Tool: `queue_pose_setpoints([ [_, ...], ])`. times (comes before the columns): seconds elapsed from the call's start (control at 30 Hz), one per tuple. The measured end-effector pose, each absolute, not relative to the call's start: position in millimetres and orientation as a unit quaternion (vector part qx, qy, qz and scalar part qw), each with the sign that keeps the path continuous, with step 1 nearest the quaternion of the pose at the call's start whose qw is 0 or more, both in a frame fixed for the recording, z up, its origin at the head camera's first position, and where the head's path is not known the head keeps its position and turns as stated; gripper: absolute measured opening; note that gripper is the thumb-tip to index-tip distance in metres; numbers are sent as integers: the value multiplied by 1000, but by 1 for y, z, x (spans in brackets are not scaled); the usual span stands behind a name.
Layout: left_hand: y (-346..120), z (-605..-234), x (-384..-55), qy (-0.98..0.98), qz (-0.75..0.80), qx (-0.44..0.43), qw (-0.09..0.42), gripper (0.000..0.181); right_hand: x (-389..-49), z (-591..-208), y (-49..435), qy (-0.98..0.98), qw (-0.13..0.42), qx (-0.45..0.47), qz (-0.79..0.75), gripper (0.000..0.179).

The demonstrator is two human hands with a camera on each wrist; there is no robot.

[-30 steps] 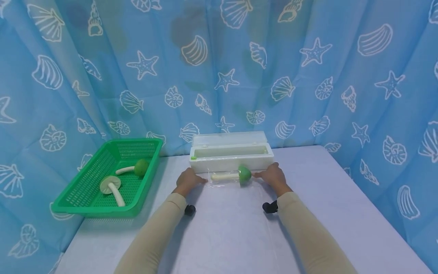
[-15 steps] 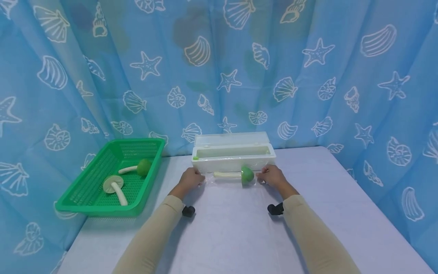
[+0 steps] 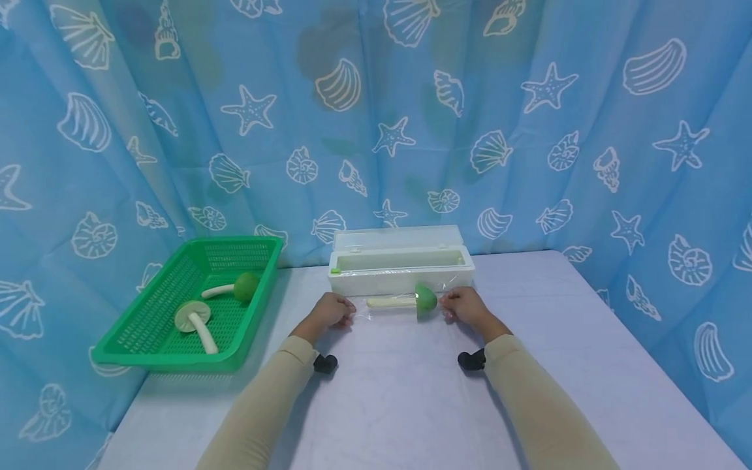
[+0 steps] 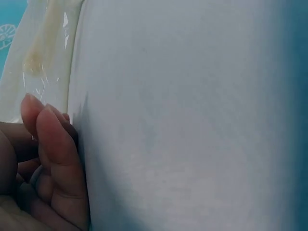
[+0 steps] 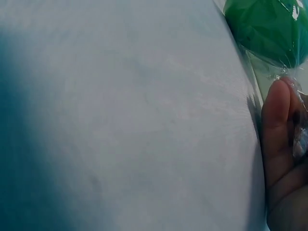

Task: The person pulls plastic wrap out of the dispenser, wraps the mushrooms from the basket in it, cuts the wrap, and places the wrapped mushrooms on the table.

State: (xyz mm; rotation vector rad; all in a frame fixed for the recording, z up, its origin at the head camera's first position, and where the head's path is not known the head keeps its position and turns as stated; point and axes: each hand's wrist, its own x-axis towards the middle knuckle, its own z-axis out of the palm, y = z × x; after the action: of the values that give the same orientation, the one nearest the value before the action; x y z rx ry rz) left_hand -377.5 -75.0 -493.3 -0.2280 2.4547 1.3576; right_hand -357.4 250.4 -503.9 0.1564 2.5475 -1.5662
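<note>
A mushroom (image 3: 405, 301) with a green cap and pale stem lies sideways inside clear cling film (image 3: 363, 308), close in front of the white cling film box. My left hand (image 3: 330, 311) pinches the film beyond the stem end; in the left wrist view the stem (image 4: 35, 61) shows through shiny creases. At the cap end, my right hand (image 3: 464, 305) grips the gathered film between thumb and fingers. Seen from the right wrist, the film is drawn tight over the green cap (image 5: 269, 31) and crumpled in the fingers (image 5: 277, 108).
The white cling film box (image 3: 399, 282) stands behind with its clear lid (image 3: 399, 237) raised and a small green piece at its left corner. At left, a green basket (image 3: 235, 359) holds two more mushrooms (image 3: 202, 329). A blue shell-print curtain (image 3: 376, 176) borders the white table (image 3: 399, 405).
Both hands have gone from straight fingers beside the mushroom to pinching the film at its two ends. The right hand has shifted slightly; the film there is now bunched.
</note>
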Motion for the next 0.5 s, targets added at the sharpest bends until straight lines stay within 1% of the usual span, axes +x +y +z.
queue_pose_setpoints([
  [0.13,-74,-492,-375,868,462,-79,162,8,-357,-506,250,855,76,50,-510,16],
  [0.27,-76,-491,-372,860,479,-63,166,9,-358,-509,253,834,85,41,-544,15],
  [0.37,-81,-492,-373,844,501,-62,179,10,-357,-510,259,803,103,29,-587,19],
  [0.5,-87,-491,-376,812,538,-71,215,15,-356,-508,268,759,137,33,-636,29],
])
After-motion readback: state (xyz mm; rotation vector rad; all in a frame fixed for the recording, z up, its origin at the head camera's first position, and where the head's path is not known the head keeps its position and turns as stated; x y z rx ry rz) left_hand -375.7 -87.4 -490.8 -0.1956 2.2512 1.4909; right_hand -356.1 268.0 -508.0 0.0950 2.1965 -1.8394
